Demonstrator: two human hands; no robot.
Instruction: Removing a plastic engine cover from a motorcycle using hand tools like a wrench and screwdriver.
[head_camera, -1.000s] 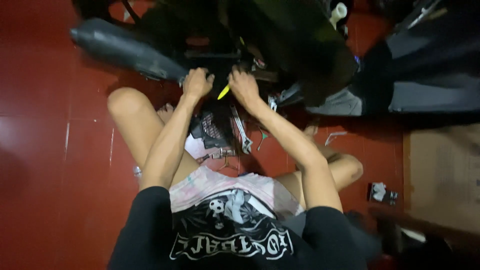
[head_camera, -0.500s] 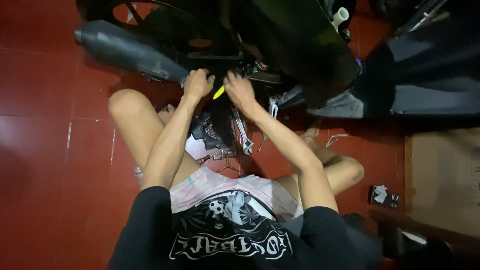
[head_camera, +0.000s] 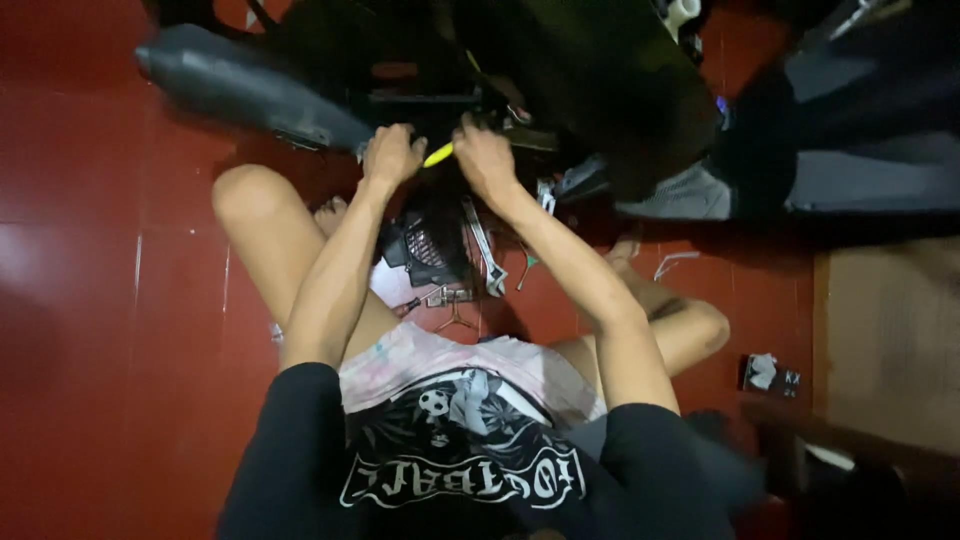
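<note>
Both hands are sitting a little lower and nearer the centre of the frame than half a second ago, while the view has tipped slightly; their grip looks unchanged. Left hand (head_camera: 392, 157) is pressing against the underside of the dark motorcycle body (head_camera: 590, 80) in the upper middle of the frame, fingers curled narrow around a part too dark to make out. Right hand (head_camera: 484, 160) is sitting just beside it, fingers closing on the slim yellow-handled tool (head_camera: 438, 154), whose yellow end is showing between the two hands. A long black cylindrical exhaust muffler (head_camera: 250, 85) is stretching from the upper left toward the left hand. Below the hands, near the centre, a black meshed plastic cover (head_camera: 425, 250) and a silver metal wrench (head_camera: 485, 255) are lying on the glossy red tiled floor (head_camera: 100, 300) between the person's bent legs. At the lower right, a small dark box (head_camera: 768, 375) is resting on the floor, well apart.
</note>
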